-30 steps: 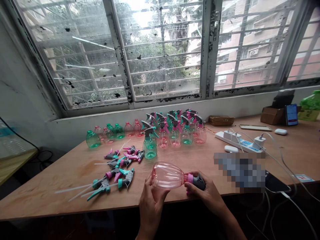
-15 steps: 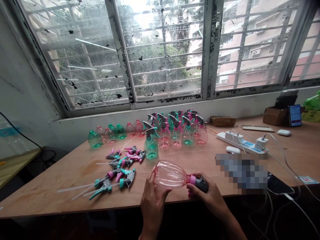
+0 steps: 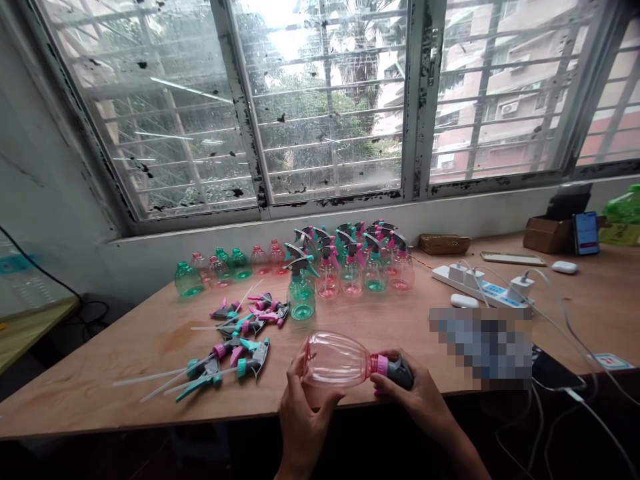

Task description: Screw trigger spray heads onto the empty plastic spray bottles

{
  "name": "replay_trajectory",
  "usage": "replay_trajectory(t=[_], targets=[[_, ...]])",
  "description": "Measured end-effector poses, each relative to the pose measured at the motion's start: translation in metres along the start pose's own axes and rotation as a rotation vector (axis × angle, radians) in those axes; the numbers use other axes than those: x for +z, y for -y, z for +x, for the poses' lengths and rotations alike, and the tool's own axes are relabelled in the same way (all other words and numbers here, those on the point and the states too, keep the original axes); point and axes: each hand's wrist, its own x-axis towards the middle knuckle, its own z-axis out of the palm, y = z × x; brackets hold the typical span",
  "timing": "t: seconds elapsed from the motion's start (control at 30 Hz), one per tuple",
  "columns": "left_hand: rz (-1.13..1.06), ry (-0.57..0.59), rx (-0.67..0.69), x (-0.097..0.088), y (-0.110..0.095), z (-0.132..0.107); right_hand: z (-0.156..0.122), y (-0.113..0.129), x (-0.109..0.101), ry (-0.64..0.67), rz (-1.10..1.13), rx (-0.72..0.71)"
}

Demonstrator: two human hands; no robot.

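The pink bottle (image 3: 337, 360) lies sideways above the near edge of the bench (image 3: 125, 373) — left hand (image 3: 305, 417) grip closed round its belly, right hand (image 3: 420, 393) grip closed on the grey spray head (image 3: 399, 372). Thin, empty plastic: probably light, slick, dentable — hold the belly gently, the neck firmly.

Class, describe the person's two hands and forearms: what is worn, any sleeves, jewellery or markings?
The left hand and right hand are bare: no gloves, rings, watch or bracelet show. Both forearms are uncovered down to the picture's edge, with no sleeve in view. No markings can be made out.
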Motion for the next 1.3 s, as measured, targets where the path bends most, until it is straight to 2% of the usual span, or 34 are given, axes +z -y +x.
replay_trajectory(t=[0.13, 0.33, 0.43, 0.6, 0.87, 1.03, 1.13, 1.3], targets=[[-0.043, 0.011, -0.024, 0.001, 0.002, 0.001, 0.001, 0.001, 0.000, -0.016, -0.008, 0.000], [-0.038, -0.038, 0.052, 0.005, 0.007, 0.000, 0.000, -0.001, -0.001, -0.012, -0.011, -0.001], [0.002, -0.015, 0.071, 0.003, 0.007, 0.000, 0.000, -0.001, -0.001, -0.009, -0.003, 0.003], [0.005, 0.063, 0.008, -0.002, 0.002, 0.000, 0.001, 0.000, -0.001, -0.007, -0.002, 0.009], [-0.014, 0.064, -0.027, 0.001, 0.003, -0.001, 0.000, 0.001, -0.001, -0.002, 0.022, 0.046], [-0.129, 0.012, -0.073, 0.001, -0.003, 0.002, 0.011, 0.011, 0.002, 0.060, 0.030, 0.126], [-0.238, -0.025, -0.060, -0.001, -0.007, 0.006, 0.020, 0.015, 0.003, 0.080, 0.035, 0.102], [-0.278, 0.021, -0.138, -0.010, -0.007, 0.014, 0.036, 0.018, 0.005, 0.117, 0.043, 0.071]])
